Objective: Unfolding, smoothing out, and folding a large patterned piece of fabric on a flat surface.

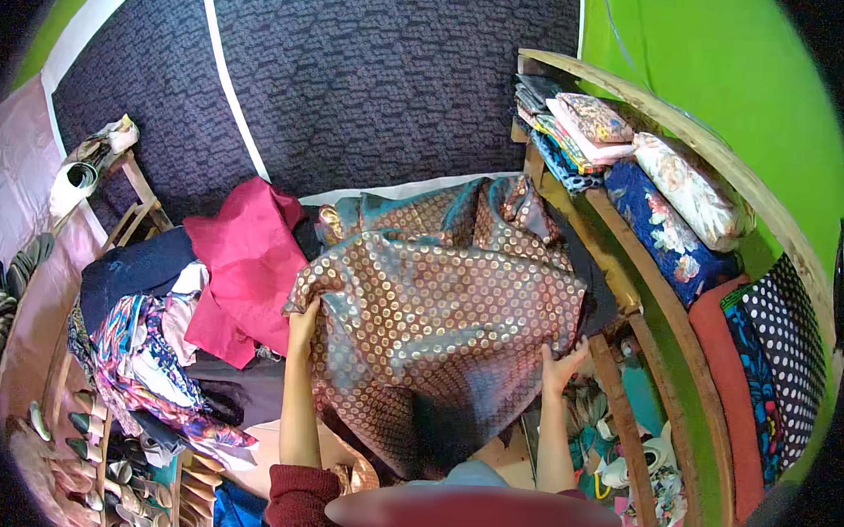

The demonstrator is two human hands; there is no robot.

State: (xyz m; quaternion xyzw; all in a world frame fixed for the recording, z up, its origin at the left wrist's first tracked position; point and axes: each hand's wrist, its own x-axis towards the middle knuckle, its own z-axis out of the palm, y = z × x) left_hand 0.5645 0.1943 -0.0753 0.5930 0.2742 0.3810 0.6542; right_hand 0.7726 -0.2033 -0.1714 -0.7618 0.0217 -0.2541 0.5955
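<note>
A large piece of dark fabric with gold dots (448, 312) is spread out in front of me. My left hand (303, 320) is closed on its left edge, and my right hand (563, 364) grips its right edge. Between my hands the cloth hangs down in loose folds. Its far part lies bunched on the surface ahead, near the dark patterned wall. Just left of it, a crumpled magenta cloth (248, 265) lies beside a dark navy garment (139, 270).
Multicoloured clothes (145, 355) hang over the left side, above shoes on a rack (121, 472). Along the right, a wooden frame (668, 246) holds folded fabrics (583, 129), a floral blue bundle (668, 227) and polka-dot cloth (785, 355). Items are piled below its slats.
</note>
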